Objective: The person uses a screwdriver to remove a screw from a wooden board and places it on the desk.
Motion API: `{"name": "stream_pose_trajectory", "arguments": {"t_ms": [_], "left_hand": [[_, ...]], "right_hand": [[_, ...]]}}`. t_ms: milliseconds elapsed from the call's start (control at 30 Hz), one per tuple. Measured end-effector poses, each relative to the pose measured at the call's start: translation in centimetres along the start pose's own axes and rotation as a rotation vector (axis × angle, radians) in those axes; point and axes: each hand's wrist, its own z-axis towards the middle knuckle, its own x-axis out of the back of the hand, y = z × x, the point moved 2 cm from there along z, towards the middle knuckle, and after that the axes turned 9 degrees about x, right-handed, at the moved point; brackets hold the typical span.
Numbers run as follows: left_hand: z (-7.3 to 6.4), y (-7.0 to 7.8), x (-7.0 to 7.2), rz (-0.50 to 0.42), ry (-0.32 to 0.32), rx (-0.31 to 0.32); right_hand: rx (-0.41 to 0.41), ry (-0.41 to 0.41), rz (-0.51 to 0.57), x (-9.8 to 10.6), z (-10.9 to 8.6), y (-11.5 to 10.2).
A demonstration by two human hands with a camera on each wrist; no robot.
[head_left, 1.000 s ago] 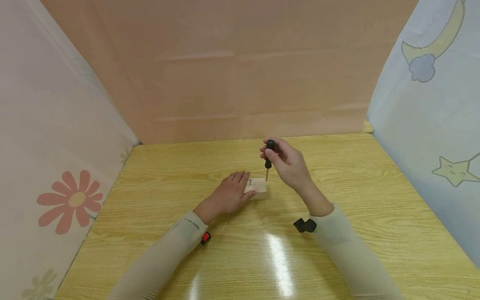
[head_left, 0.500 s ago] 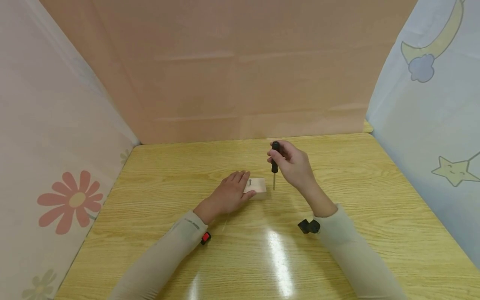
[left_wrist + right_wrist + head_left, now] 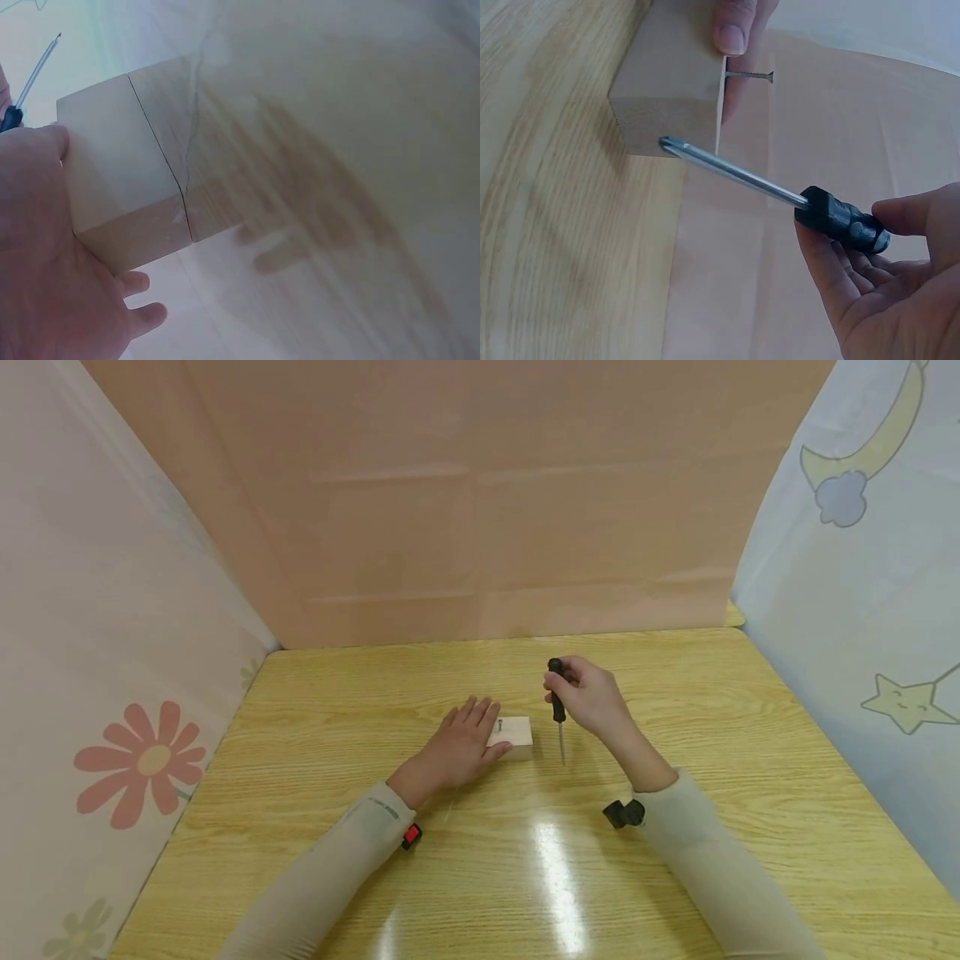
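A pale wooden block (image 3: 515,732) lies on the table, with a screw (image 3: 750,75) standing partway out of its top. My left hand (image 3: 459,750) holds the block at its left end, the thumb along the near side and the fingers reaching over the far side. To the right of the block, my right hand (image 3: 595,700) pinches a black-handled screwdriver (image 3: 742,176) between thumb and fingers. Its cross-shaped tip points down, apart from the screw. In the left wrist view the block (image 3: 124,154) fills the palm side of the hand, and its screw is hidden.
The wood-grain table (image 3: 337,693) runs back to a plain peach backdrop (image 3: 480,527). Printed cloth walls stand at the left (image 3: 142,760) and right (image 3: 900,693). A small black device (image 3: 624,814) sits at the right cuff.
My right hand has moved right and towards me with the screwdriver, so the tip is farther from the block. The left hand's fingers have spread slightly; the block stays in place.
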Motion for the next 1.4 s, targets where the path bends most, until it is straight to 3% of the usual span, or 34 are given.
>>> {"name": "stream_pose_trajectory", "arguments": {"t_ms": [300, 533, 867, 1400], "left_hand": [[-0.1, 0.1, 0.1, 0.027, -0.004, 0.004], [-0.3, 0.2, 0.0, 0.019, -0.011, 0.013], [-0.2, 0.2, -0.1, 0.032, 0.003, 0.005], [0.0, 0.1, 0.0, 0.062, 0.016, 0.004]], "right_hand": [[-0.102, -0.114, -0.075, 0.0, 0.4, 1.6], [-0.213, -0.188, 0.025, 0.0, 0.8, 3.6], [-0.263, -0.217, 0.089, 0.3, 1.0, 5.1], [-0.28, -0.317, -0.162, -0.1, 1.7, 6.3]]}}
